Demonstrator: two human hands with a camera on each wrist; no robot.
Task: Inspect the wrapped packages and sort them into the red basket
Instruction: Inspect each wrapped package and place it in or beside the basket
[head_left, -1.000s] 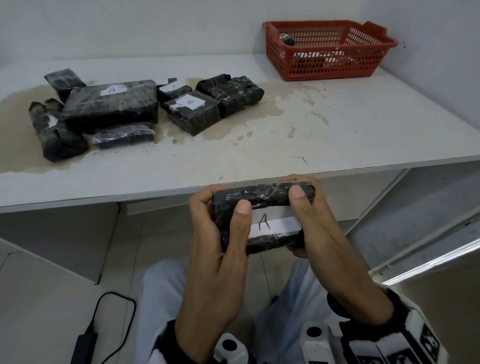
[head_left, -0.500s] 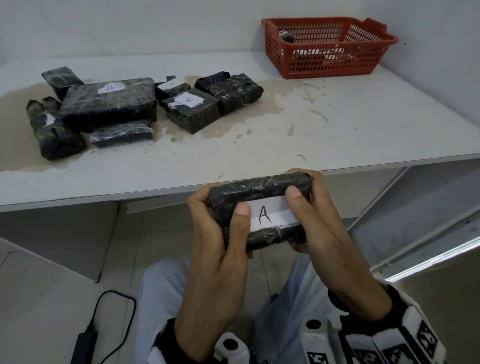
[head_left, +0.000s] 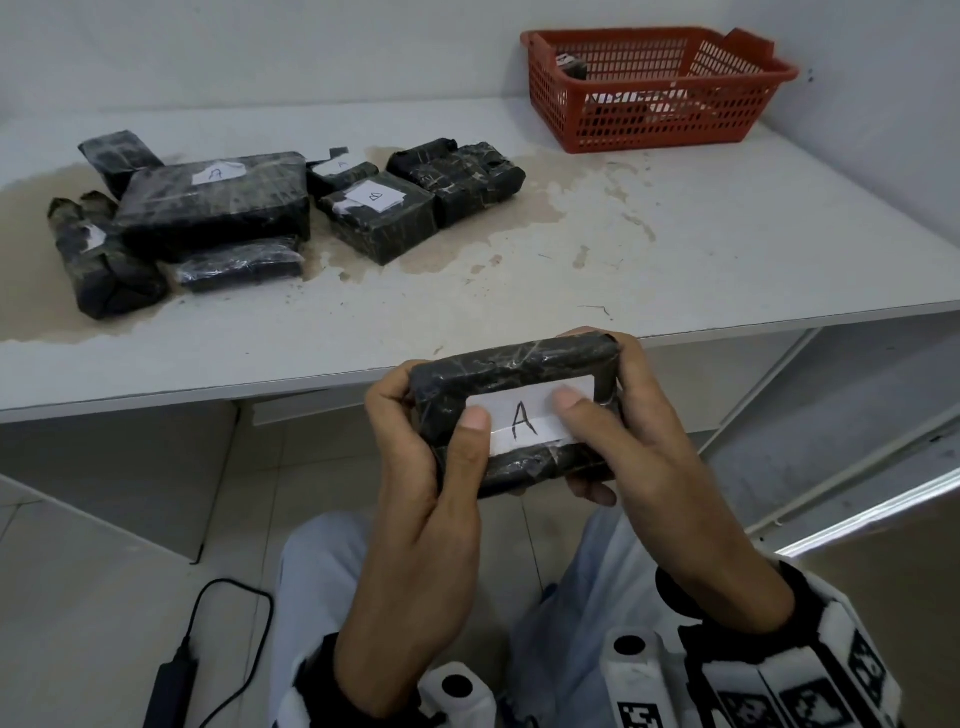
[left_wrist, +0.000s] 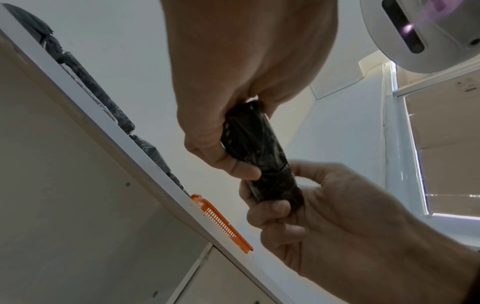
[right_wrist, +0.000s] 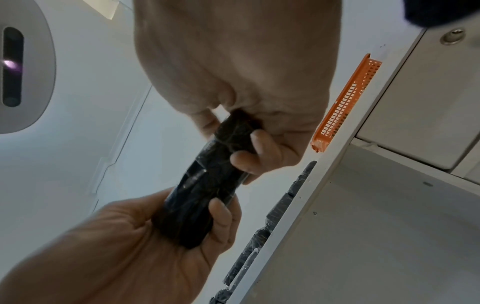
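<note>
Both hands, left hand (head_left: 426, 499) and right hand (head_left: 644, 457), have fingers curled round the ends of the black package (head_left: 519, 395) labelled A, held just off the table edge (head_left: 208, 392). Red basket (head_left: 654, 111) sits far right corner, bare tabletop between.

Soft, even daylight fills the head view, sharp throughout, with the desk (head_left: 571, 291) edge bowed by the wide lens. In both wrist views the bright wall and ceiling backlight the scene. There the near skin is slightly blurred and a window (left_wrist: 441, 133) glares at the right.
</note>
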